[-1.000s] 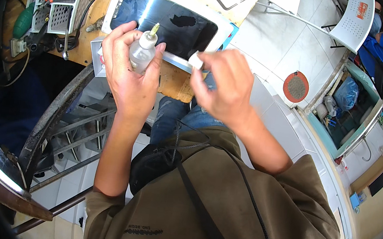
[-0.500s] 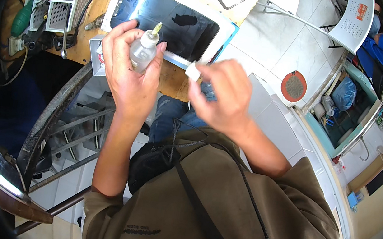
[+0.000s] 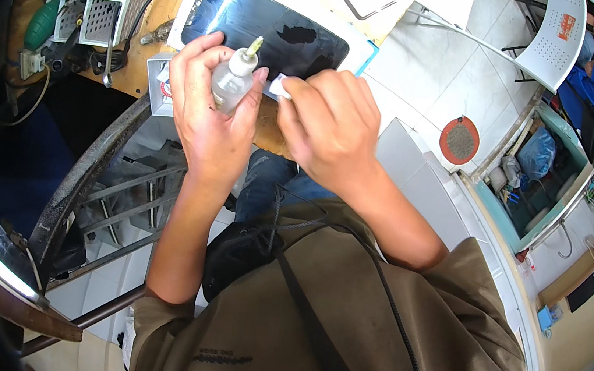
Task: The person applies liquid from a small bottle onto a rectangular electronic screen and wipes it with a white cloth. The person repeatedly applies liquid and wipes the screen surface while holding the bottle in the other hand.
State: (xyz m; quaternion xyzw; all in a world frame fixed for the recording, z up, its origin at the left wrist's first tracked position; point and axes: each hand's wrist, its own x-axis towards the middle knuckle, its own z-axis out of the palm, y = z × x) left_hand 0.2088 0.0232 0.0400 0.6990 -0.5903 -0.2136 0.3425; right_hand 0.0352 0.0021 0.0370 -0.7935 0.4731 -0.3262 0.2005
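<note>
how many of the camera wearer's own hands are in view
2: the left hand, around the clear bottle near the dark panel, and the right hand, to its right, pinching a small white piece. Neither is hidden.

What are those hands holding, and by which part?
The left hand holds a clear bottle around its body; the right hand pinches a small white piece by one end.

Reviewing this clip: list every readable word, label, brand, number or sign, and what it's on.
I don't transcribe wording; the print stands here:
Brown shirt: small dark print on the front.
White perforated chair: red label, too small to read.
Bottle in the left hand: no legible print.
</note>
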